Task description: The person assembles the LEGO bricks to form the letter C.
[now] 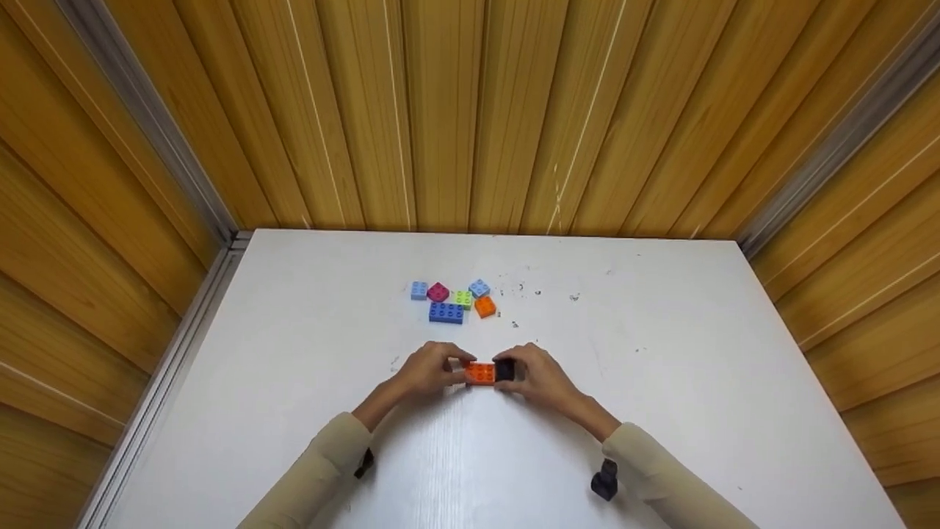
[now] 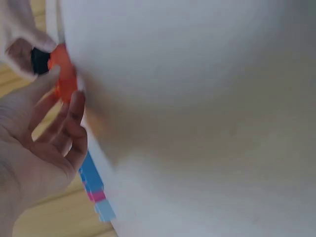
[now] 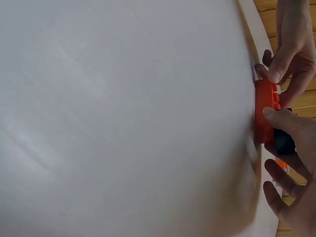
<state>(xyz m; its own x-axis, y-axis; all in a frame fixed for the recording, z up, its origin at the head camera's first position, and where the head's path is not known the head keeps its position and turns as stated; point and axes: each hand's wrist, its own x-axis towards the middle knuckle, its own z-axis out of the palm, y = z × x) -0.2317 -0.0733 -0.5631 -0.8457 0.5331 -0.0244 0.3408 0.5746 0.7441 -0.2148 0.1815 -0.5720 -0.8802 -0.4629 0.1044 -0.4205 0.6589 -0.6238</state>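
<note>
At the lower centre of the head frame, a long orange brick (image 1: 481, 375) lies at the desk (image 1: 683, 397) surface between two hands. The left hand (image 1: 429, 367) pinches its left end with thumb and fingers; the right hand (image 1: 543, 375) has its grip closed on a black brick (image 1: 504, 369), seated on the orange studs at the right end. Mid-frame, just above, stand a dark blue brick (image 1: 446, 314), a magenta brick (image 1: 438, 292), a lime brick (image 1: 463, 298) and a small orange brick (image 1: 485, 306).

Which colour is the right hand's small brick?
The small brick is black, clearest in the right wrist view.
</note>
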